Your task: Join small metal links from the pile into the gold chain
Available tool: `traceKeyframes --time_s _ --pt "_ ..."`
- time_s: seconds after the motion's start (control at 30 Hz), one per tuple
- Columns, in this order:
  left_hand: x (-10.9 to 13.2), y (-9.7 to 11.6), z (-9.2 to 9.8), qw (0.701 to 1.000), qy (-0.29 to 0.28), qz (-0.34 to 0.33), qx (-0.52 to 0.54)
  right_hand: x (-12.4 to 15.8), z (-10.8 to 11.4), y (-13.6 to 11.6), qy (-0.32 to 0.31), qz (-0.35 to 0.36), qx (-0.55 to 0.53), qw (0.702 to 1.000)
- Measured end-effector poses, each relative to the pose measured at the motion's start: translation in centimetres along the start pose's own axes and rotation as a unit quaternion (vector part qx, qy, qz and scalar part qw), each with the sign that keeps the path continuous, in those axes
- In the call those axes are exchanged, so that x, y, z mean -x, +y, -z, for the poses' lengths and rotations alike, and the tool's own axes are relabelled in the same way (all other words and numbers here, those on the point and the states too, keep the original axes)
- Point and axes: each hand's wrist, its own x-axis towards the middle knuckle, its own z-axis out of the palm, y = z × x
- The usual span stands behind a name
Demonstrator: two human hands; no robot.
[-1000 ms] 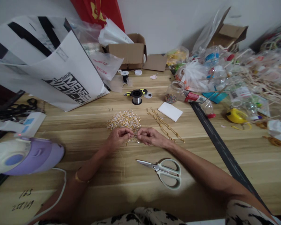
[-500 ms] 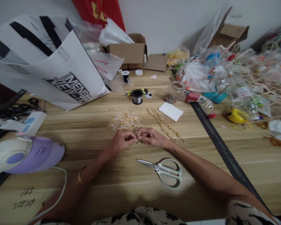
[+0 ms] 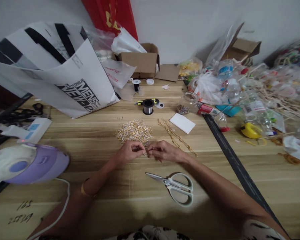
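My left hand (image 3: 132, 150) and my right hand (image 3: 163, 150) are close together, fingertips pinched, at the near edge of a pile of small gold and clear beads (image 3: 133, 130). Between the fingertips is something tiny and shiny, too small to name. Which hand bears its weight does not show. A gold beaded chain (image 3: 173, 135) lies just beyond my right hand. Nearer to me are scissors (image 3: 173, 185) with pale handles, blades pointing left. Past the bead pile stands a spool of silver wire (image 3: 148, 107), with yellow-and-black pliers (image 3: 140, 102) behind it.
A white folded paper (image 3: 182, 123) lies right of the chain. Behind it is a jar of beads (image 3: 186, 103). Plastic bottles and sticks (image 3: 255, 96) crowd the right. A large paper bag (image 3: 77, 80) and a purple-and-white appliance (image 3: 40, 165) stand at the left.
My fingertips have drawn slightly apart, with a small gap now between the hands. The whole view has shifted a little; the things on the table lie as before.
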Motion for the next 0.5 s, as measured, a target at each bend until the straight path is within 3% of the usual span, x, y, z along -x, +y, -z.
traceKeyframes --time_s 0.33,0.5 --pt "0.6 1.3 1.5 0.995 -0.068 -0.020 0.065 0.3 -1.1 -1.4 0.000 0.029 0.125 0.992" --pt "0.7 1.3 1.4 0.994 -0.074 -0.029 0.079 0.5 -1.4 -2.4 0.010 0.022 0.100 0.995"
